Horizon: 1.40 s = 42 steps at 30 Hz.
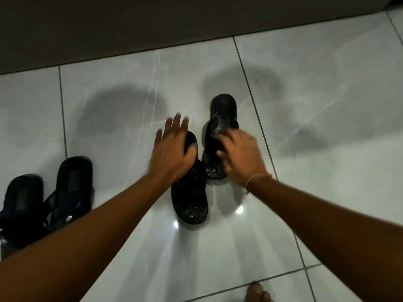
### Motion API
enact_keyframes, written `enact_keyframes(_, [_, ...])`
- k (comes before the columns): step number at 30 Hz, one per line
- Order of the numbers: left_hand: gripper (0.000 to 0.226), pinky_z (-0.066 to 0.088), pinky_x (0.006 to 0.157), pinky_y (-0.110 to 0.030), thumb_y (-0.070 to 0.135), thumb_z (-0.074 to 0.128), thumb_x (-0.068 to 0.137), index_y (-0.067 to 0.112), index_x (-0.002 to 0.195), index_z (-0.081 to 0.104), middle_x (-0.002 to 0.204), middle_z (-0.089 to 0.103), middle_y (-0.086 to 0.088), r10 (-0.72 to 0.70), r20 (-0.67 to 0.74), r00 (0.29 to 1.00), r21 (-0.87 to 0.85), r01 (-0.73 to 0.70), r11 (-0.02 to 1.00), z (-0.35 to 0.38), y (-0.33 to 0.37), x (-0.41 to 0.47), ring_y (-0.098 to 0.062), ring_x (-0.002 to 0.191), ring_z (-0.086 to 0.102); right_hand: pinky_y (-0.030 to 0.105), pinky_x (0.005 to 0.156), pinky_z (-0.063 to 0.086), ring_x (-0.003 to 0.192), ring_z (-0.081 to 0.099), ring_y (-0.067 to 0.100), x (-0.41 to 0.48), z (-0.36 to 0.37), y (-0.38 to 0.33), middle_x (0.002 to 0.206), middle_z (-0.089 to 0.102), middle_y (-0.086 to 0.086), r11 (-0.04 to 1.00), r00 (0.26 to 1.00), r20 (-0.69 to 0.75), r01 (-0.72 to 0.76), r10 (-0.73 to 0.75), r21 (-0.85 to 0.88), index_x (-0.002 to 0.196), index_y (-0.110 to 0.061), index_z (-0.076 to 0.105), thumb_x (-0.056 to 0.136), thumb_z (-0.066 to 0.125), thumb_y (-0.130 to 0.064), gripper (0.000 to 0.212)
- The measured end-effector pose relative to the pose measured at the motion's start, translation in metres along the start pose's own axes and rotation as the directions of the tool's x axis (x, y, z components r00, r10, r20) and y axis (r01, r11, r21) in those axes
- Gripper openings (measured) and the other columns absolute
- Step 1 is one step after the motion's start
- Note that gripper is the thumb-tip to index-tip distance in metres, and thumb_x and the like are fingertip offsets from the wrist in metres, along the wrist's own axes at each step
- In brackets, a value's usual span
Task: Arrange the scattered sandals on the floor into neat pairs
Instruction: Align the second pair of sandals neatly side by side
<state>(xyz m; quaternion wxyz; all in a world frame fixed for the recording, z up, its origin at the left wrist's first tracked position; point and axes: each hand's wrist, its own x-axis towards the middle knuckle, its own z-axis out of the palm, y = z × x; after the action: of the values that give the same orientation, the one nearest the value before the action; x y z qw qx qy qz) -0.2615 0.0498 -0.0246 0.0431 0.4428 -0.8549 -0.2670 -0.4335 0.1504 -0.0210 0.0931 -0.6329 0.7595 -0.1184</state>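
Note:
Two black slide sandals lie on the white tiled floor in the middle. The nearer sandal points away from me, and my left hand hovers over its front with fingers spread, thumb by the strap. The farther sandal lies just to its right, a little further away. My right hand is curled around that sandal's strap and side. At the left edge stand two dark flip-flops side by side: one further in, the other nearer the frame's edge.
A dark wall or baseboard runs across the back. Glossy tiles stretch to the right. A bare foot shows at the bottom edge. A thin bracelet is on my right wrist.

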Motion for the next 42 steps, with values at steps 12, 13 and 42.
enact_keyframes(12, [0.118, 0.008, 0.122, -0.047, 0.056, 0.077, 0.066, 0.023, 0.154, 0.005, 0.165, 0.003, -0.006, 0.028, 0.394, 0.919, 0.297, -0.156, 0.942, 0.04, -0.034, -0.049, -0.029, 0.15, -0.002, 0.053, 0.12, -0.002, 0.149, -0.007, 0.032, -0.045, 0.006, 0.09, 0.164, -0.003, 0.002, 0.977, 0.821, 0.564, 0.038, 0.09, -0.21, 0.152, -0.029, 0.0, 0.074, 0.073, -0.042, 0.107])
enact_keyframes(13, [0.118, 0.008, 0.122, -0.047, 0.056, 0.077, 0.067, 0.023, 0.154, 0.005, 0.165, 0.002, -0.005, 0.034, 0.4, 0.916, 0.297, -0.165, 0.94, 0.044, -0.025, -0.047, -0.029, 0.15, -0.003, 0.054, 0.12, -0.002, 0.149, -0.008, 0.033, -0.058, -0.002, 0.106, 0.164, -0.003, 0.003, 0.967, 0.816, 0.571, 0.069, 0.087, -0.245, 0.152, -0.03, 0.0, 0.074, 0.073, -0.04, 0.107])
enact_keyframes(42, [0.127, 0.012, 0.119, -0.055, 0.074, 0.074, 0.053, 0.022, 0.151, 0.012, 0.163, 0.01, -0.007, 0.209, 0.351, 0.913, 0.2, -0.291, 0.936, 0.155, 0.167, 0.007, -0.03, 0.149, 0.003, 0.062, 0.116, 0.005, 0.149, -0.007, 0.031, -0.121, -0.062, 0.252, 0.163, -0.004, -0.004, 0.929, 0.762, 0.577, -0.086, 0.294, -0.36, 0.147, -0.044, -0.003, 0.069, 0.08, -0.035, 0.115])
